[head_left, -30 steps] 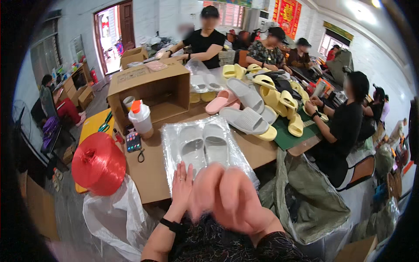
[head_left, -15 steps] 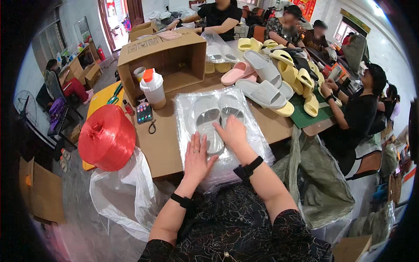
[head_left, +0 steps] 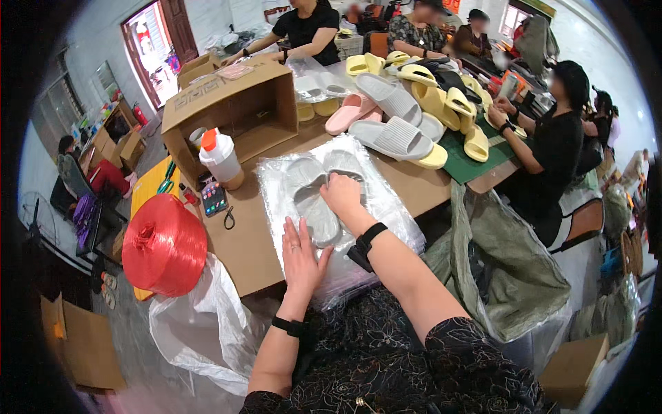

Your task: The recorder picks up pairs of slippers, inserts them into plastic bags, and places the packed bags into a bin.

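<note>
A pair of grey slippers lies side by side on a stack of clear plastic bags, toes pointing away from me; clear film appears to cover their toe ends. My left hand rests flat with its fingers stretched out, beside the heel of the left grey slipper. Over the right grey slipper, my right hand has its fingers curled and closed at the inner side near the strap. The hand hides most of that slipper's sole, and its fingertips are partly hidden.
A pile of yellow, grey and pink slippers lies beyond the bags. At left are an open cardboard box, a bottle, a phone and a red twine roll. Sacks hang at the table edge. A co-worker sits at right.
My right hand has shifted toward the slippers' inner edges, and its spread thumb and fingers have closed together. The left hand stays by the left slipper's heel. The whole view has turned slightly.
</note>
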The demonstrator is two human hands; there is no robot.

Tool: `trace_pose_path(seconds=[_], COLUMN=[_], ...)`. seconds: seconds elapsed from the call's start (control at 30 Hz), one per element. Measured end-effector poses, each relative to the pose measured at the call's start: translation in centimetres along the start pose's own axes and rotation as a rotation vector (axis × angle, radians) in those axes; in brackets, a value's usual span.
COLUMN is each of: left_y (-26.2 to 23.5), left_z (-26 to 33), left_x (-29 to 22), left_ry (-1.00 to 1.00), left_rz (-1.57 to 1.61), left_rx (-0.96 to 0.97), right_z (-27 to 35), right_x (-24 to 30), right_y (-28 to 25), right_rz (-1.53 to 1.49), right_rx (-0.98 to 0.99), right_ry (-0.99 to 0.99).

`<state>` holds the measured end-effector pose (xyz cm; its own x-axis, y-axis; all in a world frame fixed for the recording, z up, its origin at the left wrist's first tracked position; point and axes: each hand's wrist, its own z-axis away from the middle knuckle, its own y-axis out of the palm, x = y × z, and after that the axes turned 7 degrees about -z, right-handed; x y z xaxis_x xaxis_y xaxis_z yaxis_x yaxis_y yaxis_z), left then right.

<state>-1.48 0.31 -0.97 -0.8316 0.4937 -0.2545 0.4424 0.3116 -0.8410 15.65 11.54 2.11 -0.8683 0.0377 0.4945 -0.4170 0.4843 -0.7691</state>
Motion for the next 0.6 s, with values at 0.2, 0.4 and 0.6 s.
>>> trace_pose_path(seconds=[0.2,0.4,0.6], left_y=[0.2,0.1,0.5], left_z=[0.2,0.5,0.0], left_x=[0.2,-0.1,-0.6], left_ry=[-0.032,-0.046,-0.01], left_rz=[-0.049,-0.071,0.048], left_rx=[0.053,0.08,0.01], right_z=[0.4,-0.4,0.9], right_x=[-0.2,-1.2,-2.3], right_y=[0.6,2.4,-0.9], right_rz=[-0.072,-0.169,-0.409], right_rx=[0.013,-0.051,-0.149], right_ry=[0.067,0.01,0.09])
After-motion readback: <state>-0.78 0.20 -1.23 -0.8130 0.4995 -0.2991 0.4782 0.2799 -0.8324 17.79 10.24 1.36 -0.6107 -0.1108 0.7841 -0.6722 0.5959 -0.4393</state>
